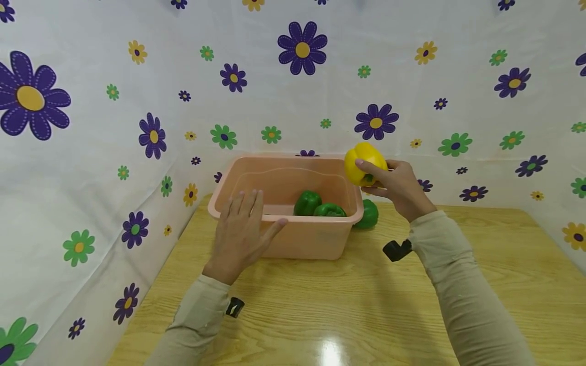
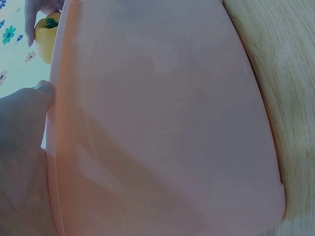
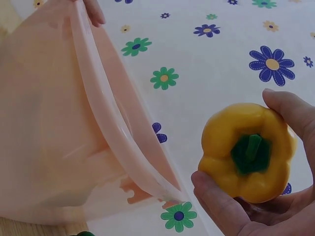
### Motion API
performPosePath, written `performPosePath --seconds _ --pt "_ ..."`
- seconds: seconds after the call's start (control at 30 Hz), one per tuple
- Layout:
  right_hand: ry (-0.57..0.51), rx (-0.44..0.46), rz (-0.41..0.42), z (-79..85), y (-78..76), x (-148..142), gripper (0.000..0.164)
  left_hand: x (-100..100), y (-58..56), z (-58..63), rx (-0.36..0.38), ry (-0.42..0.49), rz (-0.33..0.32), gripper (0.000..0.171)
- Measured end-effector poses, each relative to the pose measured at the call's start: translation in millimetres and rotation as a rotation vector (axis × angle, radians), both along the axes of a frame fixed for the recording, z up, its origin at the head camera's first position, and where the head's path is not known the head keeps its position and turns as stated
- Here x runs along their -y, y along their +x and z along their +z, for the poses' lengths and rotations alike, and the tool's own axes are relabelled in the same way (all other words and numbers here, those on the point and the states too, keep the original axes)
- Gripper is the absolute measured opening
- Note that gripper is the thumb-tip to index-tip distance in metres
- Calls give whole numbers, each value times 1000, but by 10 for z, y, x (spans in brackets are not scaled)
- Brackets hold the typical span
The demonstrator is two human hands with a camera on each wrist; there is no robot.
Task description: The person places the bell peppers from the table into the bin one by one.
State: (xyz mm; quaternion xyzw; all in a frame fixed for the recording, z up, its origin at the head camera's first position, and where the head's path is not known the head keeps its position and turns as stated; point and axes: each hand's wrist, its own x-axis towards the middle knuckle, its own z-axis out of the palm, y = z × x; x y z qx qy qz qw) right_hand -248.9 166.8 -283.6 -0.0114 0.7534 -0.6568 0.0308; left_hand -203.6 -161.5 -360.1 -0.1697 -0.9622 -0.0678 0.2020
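My right hand [image 1: 397, 185] grips a yellow bell pepper [image 1: 364, 163] at the right end of a pink plastic tub [image 1: 302, 238], level with its rim. In the right wrist view the yellow pepper [image 3: 248, 152] has its green stem toward the camera, with thumb and fingers around its sides. My left hand [image 1: 240, 235] rests on the tub's near rim at the left, fingers straight and thumb spread along the edge. Inside the tub lie two green bell peppers, one upright [image 1: 307, 204] and one lower [image 1: 330, 210], partly hidden by the near wall.
Another green bell pepper [image 1: 368, 214] sits on the wooden table [image 1: 311, 305] just right of the tub, partly hidden behind its corner. A white flower-print sheet [image 1: 256, 101] hangs behind and to the left. Black wrist-camera mounts [image 1: 396, 250] stick out from the sleeves.
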Motion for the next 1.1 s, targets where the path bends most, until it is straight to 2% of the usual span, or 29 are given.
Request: performPosePath --seconds 0.33,0.5,0.63,1.1 --pt "2 -7 53 7 -7 72 80 10 -12 -5 -2 0 1 91" --pt "-64 7 129 29 -20 129 77 9 -4 -3 -11 -7 1 91" --pt "-89 1 151 52 -11 108 77 4 2 -1 -15 -8 -1 90" --pt "-89 11 106 50 24 -75 80 -1 -3 -4 36 -19 25 90"
